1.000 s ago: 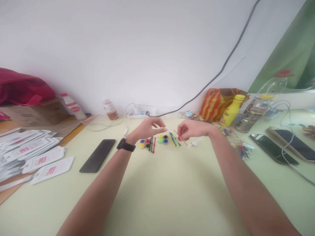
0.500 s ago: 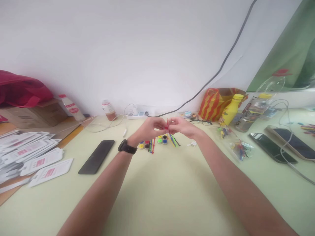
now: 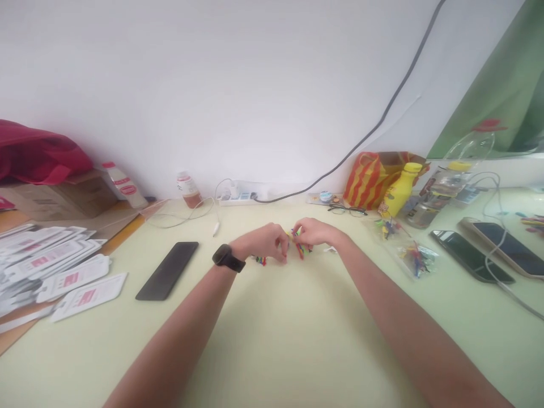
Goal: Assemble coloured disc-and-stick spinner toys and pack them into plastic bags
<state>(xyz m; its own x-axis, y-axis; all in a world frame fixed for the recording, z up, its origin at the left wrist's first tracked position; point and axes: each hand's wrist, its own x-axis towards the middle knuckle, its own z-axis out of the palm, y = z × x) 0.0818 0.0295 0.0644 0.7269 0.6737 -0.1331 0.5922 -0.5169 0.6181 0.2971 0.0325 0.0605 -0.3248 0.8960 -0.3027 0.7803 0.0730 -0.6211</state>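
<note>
While both hands meet low over the desk (image 3: 272,340), the left hand (image 3: 266,242) and right hand (image 3: 317,233) pinch small coloured plastic sticks (image 3: 298,247) between narrowed fingers. A black phone (image 3: 167,270) lies well apart, beside the left wrist's black watch (image 3: 228,258).

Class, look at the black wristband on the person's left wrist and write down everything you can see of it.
The black wristband wraps snugly round the left wrist, just behind the left hand. It looks like a watch or fitness band: a dark, matt strap, rubbery in look, with a thicker block on the upper side. No screen detail or buckle can be made out. It is raised above the pale green table and touches only the skin of the arm. The forearm runs up from the lower left towards the small coloured pieces.
</note>
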